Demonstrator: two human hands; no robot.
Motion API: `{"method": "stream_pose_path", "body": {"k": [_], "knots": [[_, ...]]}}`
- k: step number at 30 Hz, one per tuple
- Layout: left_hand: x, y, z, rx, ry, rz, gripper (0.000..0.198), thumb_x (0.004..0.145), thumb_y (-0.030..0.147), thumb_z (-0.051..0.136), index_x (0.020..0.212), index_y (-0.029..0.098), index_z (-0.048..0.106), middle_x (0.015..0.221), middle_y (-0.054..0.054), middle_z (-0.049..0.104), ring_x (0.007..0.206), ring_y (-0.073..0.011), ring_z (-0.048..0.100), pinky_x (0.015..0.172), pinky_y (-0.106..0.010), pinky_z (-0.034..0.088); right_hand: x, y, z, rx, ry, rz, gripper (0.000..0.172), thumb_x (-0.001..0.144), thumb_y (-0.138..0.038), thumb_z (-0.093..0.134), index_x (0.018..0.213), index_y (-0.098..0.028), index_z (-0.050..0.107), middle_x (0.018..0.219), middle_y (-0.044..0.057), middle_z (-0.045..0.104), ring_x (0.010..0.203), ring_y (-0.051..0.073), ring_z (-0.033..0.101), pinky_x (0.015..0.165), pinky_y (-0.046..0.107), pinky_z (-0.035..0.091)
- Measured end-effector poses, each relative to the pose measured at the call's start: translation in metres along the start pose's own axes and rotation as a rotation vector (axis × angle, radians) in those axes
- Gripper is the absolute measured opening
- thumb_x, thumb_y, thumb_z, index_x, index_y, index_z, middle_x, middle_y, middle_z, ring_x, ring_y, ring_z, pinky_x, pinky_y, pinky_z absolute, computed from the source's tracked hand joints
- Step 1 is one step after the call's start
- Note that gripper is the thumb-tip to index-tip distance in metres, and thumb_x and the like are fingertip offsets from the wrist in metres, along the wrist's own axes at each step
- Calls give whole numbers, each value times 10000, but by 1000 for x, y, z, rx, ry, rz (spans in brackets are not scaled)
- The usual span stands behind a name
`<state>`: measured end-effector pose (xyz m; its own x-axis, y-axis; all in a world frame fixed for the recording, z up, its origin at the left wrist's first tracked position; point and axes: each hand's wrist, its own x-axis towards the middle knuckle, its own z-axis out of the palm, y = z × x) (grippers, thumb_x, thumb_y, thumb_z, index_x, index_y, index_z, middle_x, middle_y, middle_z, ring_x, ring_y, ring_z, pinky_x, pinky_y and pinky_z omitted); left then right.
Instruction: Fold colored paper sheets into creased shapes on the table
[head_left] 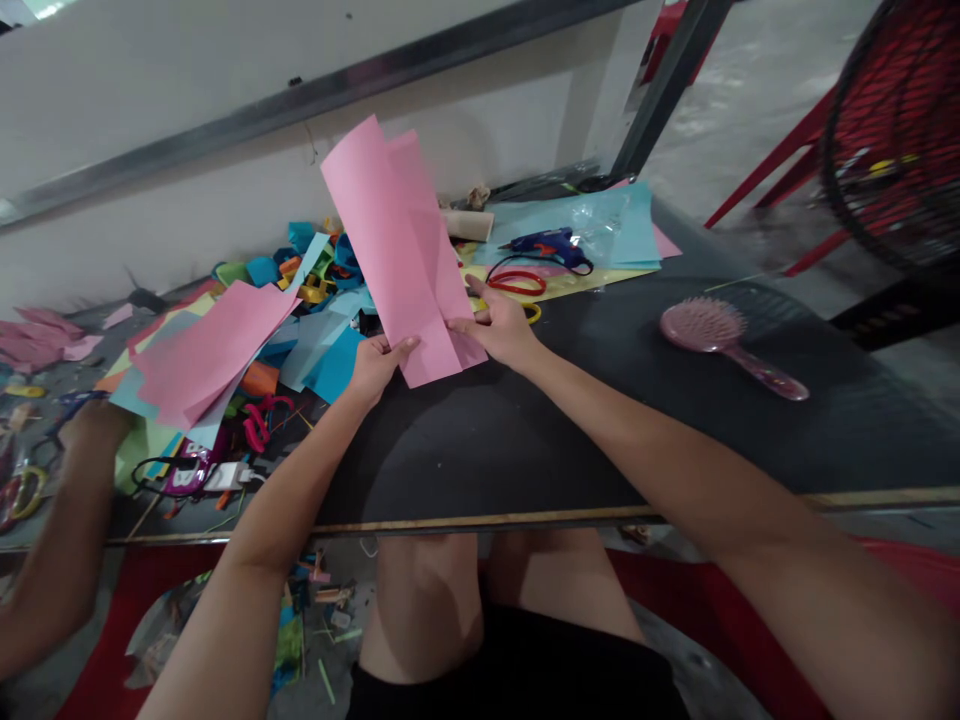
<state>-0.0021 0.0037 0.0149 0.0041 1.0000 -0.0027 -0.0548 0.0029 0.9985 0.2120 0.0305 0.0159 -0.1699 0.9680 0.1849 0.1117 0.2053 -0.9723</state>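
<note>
A long sheet of pink paper [394, 250] stands tilted up between my hands, curled lengthwise so that its sides fold inward. My left hand [379, 365] pinches its lower left edge, thumb on the near face. At the lower right edge, my right hand [502, 325] grips the paper between thumb and fingers. The bottom end of the sheet is close above the dark table [480, 450]; I cannot tell if it touches. Just behind my right hand lie yellow-handled scissors [534, 312], partly hidden, and a red-handled pair [519, 283].
A blue glue gun [546, 245] rests on coloured sheets at the back. To the right lies a pink hairbrush [709, 328], near a black fan [892, 150]. Pink sheets [217, 350] and colourful paper pieces [319, 265] cover the left. Another person's hand [94, 425] is at far left.
</note>
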Motion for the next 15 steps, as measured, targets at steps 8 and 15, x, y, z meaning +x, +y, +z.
{"method": "stream_pose_path", "body": {"k": [8, 15], "knots": [[4, -5, -1, -76, 11, 5, 484, 516, 501, 905, 775, 122, 750, 751, -64, 746, 644, -135, 658, 668, -272, 554, -3, -7, 5, 253, -75, 196, 528, 749, -545, 747, 1096, -151, 692, 760, 63, 724, 715, 207, 688, 602, 306, 576], [10, -6, -9, -97, 19, 43, 443, 576, 485, 886, 805, 135, 742, 780, -64, 746, 724, -162, 683, 739, -302, 569, -12, -20, 8, 192, -328, 467, 290, 691, -318, 851, 809, -101, 700, 783, 139, 755, 616, 161, 702, 477, 188, 540]]}}
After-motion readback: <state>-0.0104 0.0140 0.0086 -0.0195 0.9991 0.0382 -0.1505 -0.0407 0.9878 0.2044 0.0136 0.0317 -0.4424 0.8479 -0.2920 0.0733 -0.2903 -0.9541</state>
